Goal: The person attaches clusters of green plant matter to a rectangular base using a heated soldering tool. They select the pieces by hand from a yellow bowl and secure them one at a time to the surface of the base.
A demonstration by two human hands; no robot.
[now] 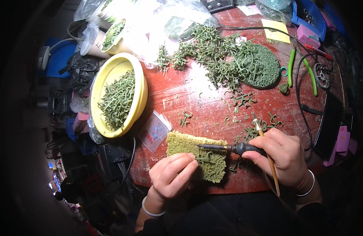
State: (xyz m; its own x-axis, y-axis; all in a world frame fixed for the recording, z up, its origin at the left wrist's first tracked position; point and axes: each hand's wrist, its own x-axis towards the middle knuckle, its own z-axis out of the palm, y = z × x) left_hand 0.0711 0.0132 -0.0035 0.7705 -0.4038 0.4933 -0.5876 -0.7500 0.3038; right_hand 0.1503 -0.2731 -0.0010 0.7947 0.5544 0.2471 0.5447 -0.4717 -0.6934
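My left hand (174, 175) pinches a small green hooked piece (205, 159) between thumb and fingertips. The piece is just above a yellow-green, rough foam block (215, 170). In my right hand (283, 156) is a soldering iron (240, 148) with a black grip, its pointed metal tip directed left over the block, close to the piece but apart from it. The same hand also keeps hold of a slim wooden-handled tool (272, 167) with a metal end, slanting between the fingers. More green pieces (250, 135) lie on the table beside the right hand.
On the red table (162, 92) sits a yellow bowl (141, 88) of green pieces at left. A large heap of them (219, 59) spreads at the back, partly on a round green pad (268, 67). Nearby are a plastic bag (154, 131), green-handled pliers (291, 67) and a black cable (301, 94).
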